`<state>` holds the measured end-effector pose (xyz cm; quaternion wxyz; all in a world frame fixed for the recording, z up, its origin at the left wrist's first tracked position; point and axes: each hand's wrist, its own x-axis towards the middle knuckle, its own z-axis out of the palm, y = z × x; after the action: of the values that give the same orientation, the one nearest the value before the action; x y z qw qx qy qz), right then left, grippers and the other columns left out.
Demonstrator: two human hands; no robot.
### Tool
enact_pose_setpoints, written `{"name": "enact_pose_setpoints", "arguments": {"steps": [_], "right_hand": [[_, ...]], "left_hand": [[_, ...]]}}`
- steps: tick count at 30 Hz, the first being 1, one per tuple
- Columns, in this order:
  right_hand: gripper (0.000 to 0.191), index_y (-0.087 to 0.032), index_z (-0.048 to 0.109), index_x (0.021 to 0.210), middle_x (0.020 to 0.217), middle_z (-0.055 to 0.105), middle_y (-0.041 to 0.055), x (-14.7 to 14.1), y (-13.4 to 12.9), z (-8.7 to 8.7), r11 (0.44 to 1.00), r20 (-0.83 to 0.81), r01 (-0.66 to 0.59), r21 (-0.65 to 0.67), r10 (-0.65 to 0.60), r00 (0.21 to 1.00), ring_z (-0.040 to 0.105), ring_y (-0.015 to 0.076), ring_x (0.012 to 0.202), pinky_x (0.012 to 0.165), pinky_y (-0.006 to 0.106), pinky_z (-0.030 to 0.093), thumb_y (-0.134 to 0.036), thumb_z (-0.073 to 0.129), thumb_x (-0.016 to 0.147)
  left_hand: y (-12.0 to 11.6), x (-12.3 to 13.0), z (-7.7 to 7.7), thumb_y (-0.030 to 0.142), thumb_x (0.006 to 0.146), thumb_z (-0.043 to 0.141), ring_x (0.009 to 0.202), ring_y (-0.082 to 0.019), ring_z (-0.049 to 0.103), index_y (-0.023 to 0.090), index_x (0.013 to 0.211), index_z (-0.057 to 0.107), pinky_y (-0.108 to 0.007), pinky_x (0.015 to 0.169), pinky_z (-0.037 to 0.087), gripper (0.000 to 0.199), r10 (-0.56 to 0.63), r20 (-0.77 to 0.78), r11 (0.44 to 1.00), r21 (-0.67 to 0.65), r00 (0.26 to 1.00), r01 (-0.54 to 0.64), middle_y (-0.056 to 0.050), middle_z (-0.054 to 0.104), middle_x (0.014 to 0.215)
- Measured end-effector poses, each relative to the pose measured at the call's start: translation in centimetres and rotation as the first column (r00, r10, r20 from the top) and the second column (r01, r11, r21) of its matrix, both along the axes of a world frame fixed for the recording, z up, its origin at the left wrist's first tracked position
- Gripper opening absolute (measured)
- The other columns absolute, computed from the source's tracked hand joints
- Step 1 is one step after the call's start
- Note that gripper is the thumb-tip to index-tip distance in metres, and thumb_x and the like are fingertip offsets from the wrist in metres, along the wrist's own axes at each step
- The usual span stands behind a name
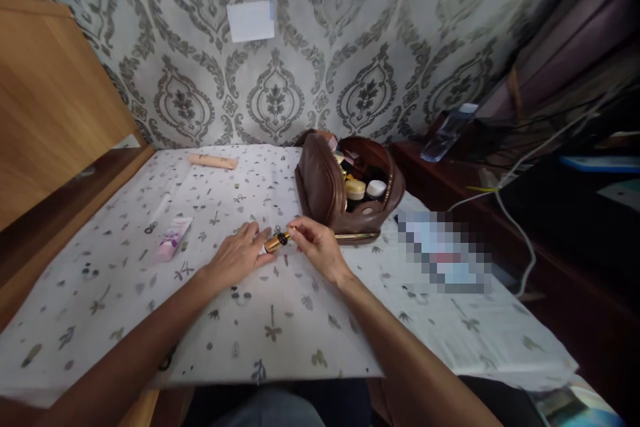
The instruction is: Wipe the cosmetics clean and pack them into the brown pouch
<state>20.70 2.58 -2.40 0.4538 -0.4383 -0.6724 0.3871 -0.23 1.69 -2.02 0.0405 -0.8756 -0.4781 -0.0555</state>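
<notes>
A small gold-and-black cosmetic tube (274,243) sits between the two hands, tilted just above or against the patterned cloth (270,303) on the bench, in front of the open brown cosmetic bag (320,180). The left hand (237,255) has its grip closed narrowly around the lower gold end, its thumb on the near side, and the hand looks to be resting on the cloth. The right hand (320,248) has its grip pinched at the slim upper end, past the black middle; whether that end is a separate part is too small to tell. Handling so slight a thing well calls, I judge, for a steady left hold low on the body and a light right pinch, both in line with the tube's length, so that any pull or twist runs straight and does not lever it sideways. Resting the left hand on the cloth should help steadiness, though a bunched fold could let the tube slip. The right hand is close beside the bag's zipper edge (357,237), so the elbow and wrist want a small, tidy motion. The pink-and-white squeeze tube (173,240) and the beige tube (213,161) lie well apart on the left, out of the way.
</notes>
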Motion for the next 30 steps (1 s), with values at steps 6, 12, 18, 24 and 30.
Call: {"name": "enact_pose_setpoints", "arguments": {"steps": [6, 12, 18, 24, 30], "right_hand": [[0.029, -0.019, 0.065, 0.096, 0.069, 0.054, -0.0022, 0.0, -0.3, 0.7, 0.996, -0.068, -0.064, -0.060, 0.060, 0.996, 0.050, 0.0123, 0.058, 0.053, 0.024, 0.042, -0.045, 0.062, 0.084], [0.029, -0.020, 0.060, 0.090, 0.070, 0.061, -0.0009, -0.3, -0.7, 0.8, 0.977, -0.082, -0.174, -0.121, 0.165, 0.983, 0.057, 0.0135, 0.057, 0.057, 0.027, 0.048, -0.048, 0.064, 0.084], [0.028, -0.021, 0.055, 0.080, 0.066, 0.060, -0.0018, -0.8, -0.9, 0.5, 0.993, -0.012, -0.107, -0.049, 0.107, 0.994, 0.058, 0.0139, 0.059, 0.057, 0.026, 0.046, -0.048, 0.062, 0.085], [0.030, -0.022, 0.051, 0.074, 0.061, 0.054, -0.0034, -1.5, -1.4, 0.5, 0.994, -0.069, -0.100, -0.050, 0.096, 0.993, 0.053, 0.0132, 0.054, 0.053, 0.025, 0.042, -0.048, 0.062, 0.085], [0.040, -0.022, 0.052, 0.068, 0.056, 0.057, -0.0036, -1.6, -1.5, 1.2, 0.986, -0.222, -0.090, -0.141, 0.057, 0.973, 0.050, 0.0115, 0.047, 0.047, 0.024, 0.037, -0.056, 0.070, 0.077]], "left_hand": [[0.2, -0.9, -1.4, 0.046, 0.093, 0.058, 0.104, -0.025, 0.060, 0.022, 0.129, 0.052, -0.031, 0.068, 0.052, 0.043, -0.003, 0.121, 0.998, 0.064, 0.993, -0.005, -0.008, 0.060, 0.109], [0.2, -1.7, -1.6, 0.038, 0.098, 0.052, 0.092, -0.020, 0.063, 0.021, 0.110, 0.053, -0.033, 0.079, 0.052, 0.021, -0.037, 0.522, 0.998, 0.068, 0.852, 0.002, -0.005, 0.064, 0.100], [-0.9, 0.5, -0.9, 0.033, 0.096, 0.055, 0.107, -0.024, 0.058, 0.019, 0.124, 0.049, -0.040, 0.092, 0.052, 0.031, -0.215, 0.510, 0.969, 0.216, 0.833, 0.118, -0.010, 0.059, 0.111], [-1.1, 1.1, -0.6, 0.036, 0.096, 0.055, 0.112, -0.025, 0.057, 0.023, 0.129, 0.045, -0.037, 0.086, 0.055, 0.037, -0.117, 0.305, 0.987, 0.144, 0.945, 0.075, -0.008, 0.057, 0.115], [-0.3, -0.3, -0.3, 0.044, 0.094, 0.055, 0.099, -0.025, 0.060, 0.020, 0.110, 0.053, -0.035, 0.079, 0.051, 0.028, -0.023, 0.345, 0.999, -0.013, 0.938, 0.030, -0.007, 0.061, 0.104]]}}
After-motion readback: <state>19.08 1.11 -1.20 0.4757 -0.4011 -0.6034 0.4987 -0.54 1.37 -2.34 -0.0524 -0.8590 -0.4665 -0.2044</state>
